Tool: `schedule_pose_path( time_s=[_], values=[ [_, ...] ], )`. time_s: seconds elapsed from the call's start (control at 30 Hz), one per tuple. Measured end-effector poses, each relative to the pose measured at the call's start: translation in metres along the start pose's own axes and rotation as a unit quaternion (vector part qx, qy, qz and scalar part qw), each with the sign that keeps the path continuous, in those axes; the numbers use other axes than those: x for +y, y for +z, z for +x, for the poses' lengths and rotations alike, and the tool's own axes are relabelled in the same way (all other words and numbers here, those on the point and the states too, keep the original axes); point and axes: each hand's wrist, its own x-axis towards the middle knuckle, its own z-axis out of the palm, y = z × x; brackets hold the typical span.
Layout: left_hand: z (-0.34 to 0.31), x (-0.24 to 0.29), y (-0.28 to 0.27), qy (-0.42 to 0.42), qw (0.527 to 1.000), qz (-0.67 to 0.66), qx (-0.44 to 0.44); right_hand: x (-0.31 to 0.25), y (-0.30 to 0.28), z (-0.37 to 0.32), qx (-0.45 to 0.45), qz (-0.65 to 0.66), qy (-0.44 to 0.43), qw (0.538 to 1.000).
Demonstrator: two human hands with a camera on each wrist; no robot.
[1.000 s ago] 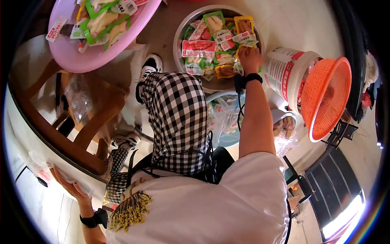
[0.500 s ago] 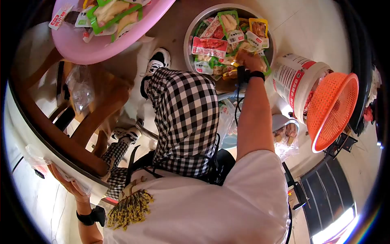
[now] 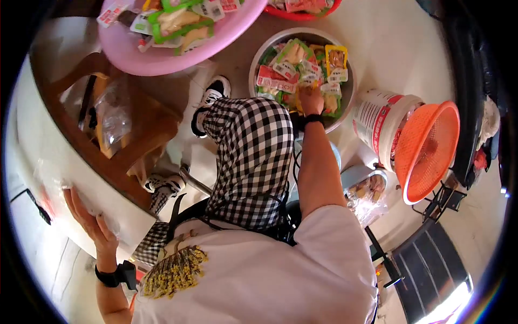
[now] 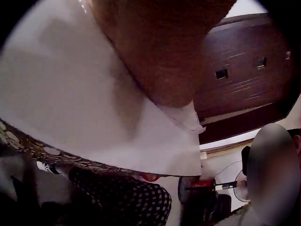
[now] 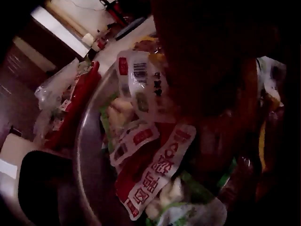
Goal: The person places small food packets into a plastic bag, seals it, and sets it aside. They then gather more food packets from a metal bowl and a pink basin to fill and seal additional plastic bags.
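My right hand [image 3: 311,101] reaches into a metal basin [image 3: 348,110] filled with sealed food packets [image 3: 278,78] in red, green and white. Its fingers point down among them and grip a yellow-edged packet [image 3: 311,85]. In the dark right wrist view, red-and-white packets [image 5: 162,165] lie beside the hand, inside the basin's rim [image 5: 84,155]. My left hand [image 3: 89,218] rests with fingers extended on the white tabletop [image 3: 127,232], over thin clear plastic. The left wrist view shows only the base of that hand [image 4: 155,56] above the tabletop.
A pink basin [image 3: 145,65] of packets stands at the upper left, with a red tub [image 3: 302,15] behind. To the right, an orange colander [image 3: 426,156] leans on a white bucket [image 3: 372,119]. A wooden chair [image 3: 145,140] stands beneath the table edge, near the checked trouser legs [image 3: 248,146].
My right hand has moved from the right side of the metal basin toward its near middle. The head view has shifted, bringing the red tub into sight. The left hand stays on the tabletop.
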Motion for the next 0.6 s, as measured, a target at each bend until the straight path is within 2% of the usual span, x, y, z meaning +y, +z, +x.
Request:
schedule_pose_path(
  time_s=[0.13,0.2,0.27,0.33,0.4,0.47,0.53,0.6],
  values=[
    [0.008,0.012,0.0,0.01,1.0,0.019,0.018,0.02,-0.006,-0.007,0.017,-0.076,-0.046,0.996],
    [0.008,0.006,0.003,0.013,0.999,0.04,0.018,-0.003,-0.043,-0.026,0.032,0.003,-0.009,0.999],
    [0.012,0.015,0.001,-0.013,1.0,0.022,0.017,0.01,-0.058,-0.017,0.043,-0.01,-0.068,0.997],
    [0.016,0.022,-0.001,-0.032,0.999,0.012,0.019,-0.005,-0.093,-0.017,0.077,-0.02,-0.107,0.991],
    [0.021,0.025,-0.001,-0.041,0.999,0.012,0.018,0.009,-0.115,0.016,0.051,0.036,-0.135,0.989],
    [0.021,0.029,-0.001,-0.054,0.998,0.009,0.016,-0.017,-0.142,0.022,0.042,0.185,-0.11,0.976],
    [0.022,0.032,-0.002,-0.058,0.998,0.006,0.016,-0.098,-0.205,-0.02,0.039,0.419,-0.025,0.907],
    [0.022,0.031,-0.002,-0.063,0.998,-0.013,0.023,-0.119,-0.235,-0.003,-0.066,0.455,-0.14,0.877]
  ],
)
